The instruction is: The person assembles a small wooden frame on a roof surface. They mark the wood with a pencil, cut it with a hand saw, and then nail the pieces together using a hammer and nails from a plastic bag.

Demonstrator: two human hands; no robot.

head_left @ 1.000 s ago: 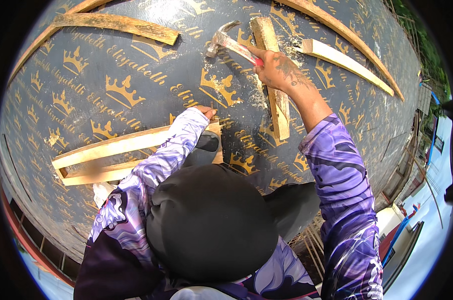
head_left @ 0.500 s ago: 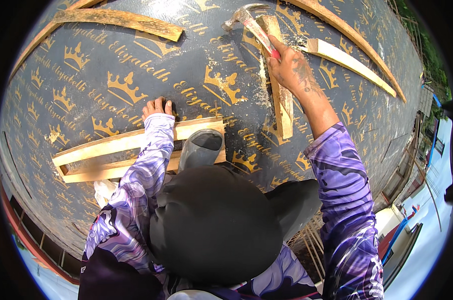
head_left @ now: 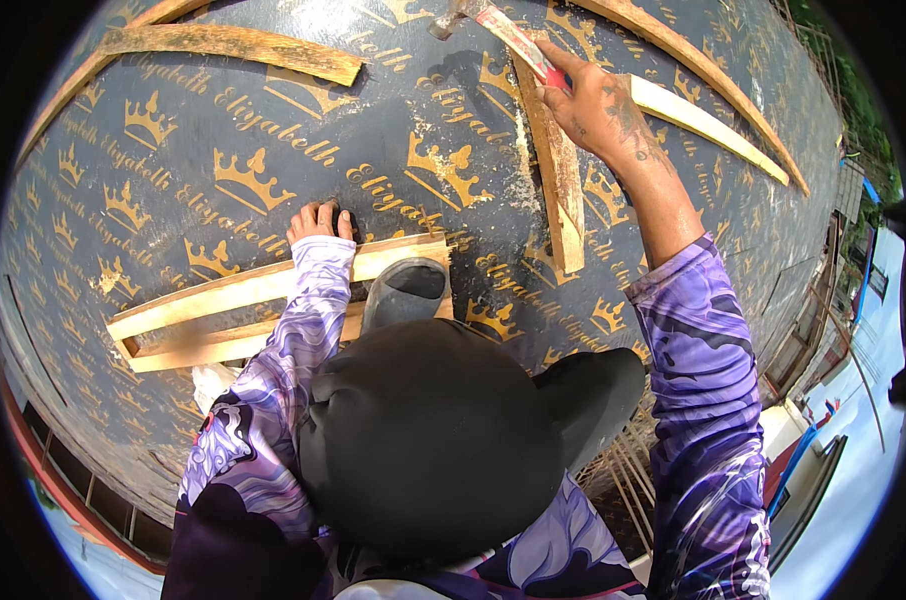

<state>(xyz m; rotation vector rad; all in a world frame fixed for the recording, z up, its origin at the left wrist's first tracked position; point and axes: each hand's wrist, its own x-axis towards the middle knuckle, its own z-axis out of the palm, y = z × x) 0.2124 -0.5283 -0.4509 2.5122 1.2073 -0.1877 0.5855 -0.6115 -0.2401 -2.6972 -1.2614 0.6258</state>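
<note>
A claw hammer (head_left: 514, 40) with a metal head and a pale and red handle is gripped in my right hand (head_left: 595, 100). It is held over the far end of a rough wooden plank (head_left: 555, 165). My left hand (head_left: 321, 220) is curled just beyond the far edge of a narrow frame of pale wood (head_left: 208, 292), its wrist crossing over the frame. What its fingers hold, if anything, is hidden; a dark patch shows beside the thumb. A grey-black boot (head_left: 408, 285) stands over the frame's right end.
Dark panel flooring (head_left: 373, 130) with gold crown prints lies beneath everything, strewn with sawdust. Curved wooden strips lie at the far left (head_left: 243, 45) and far right (head_left: 708, 122). A white bag (head_left: 211, 385) sits by the frame. Thin rods (head_left: 628, 480) show at lower right.
My right hand and the hammer have moved up and slightly right; the hammer head is now partly out at the top edge. My left hand has shifted slightly, with its fingers still curled.
</note>
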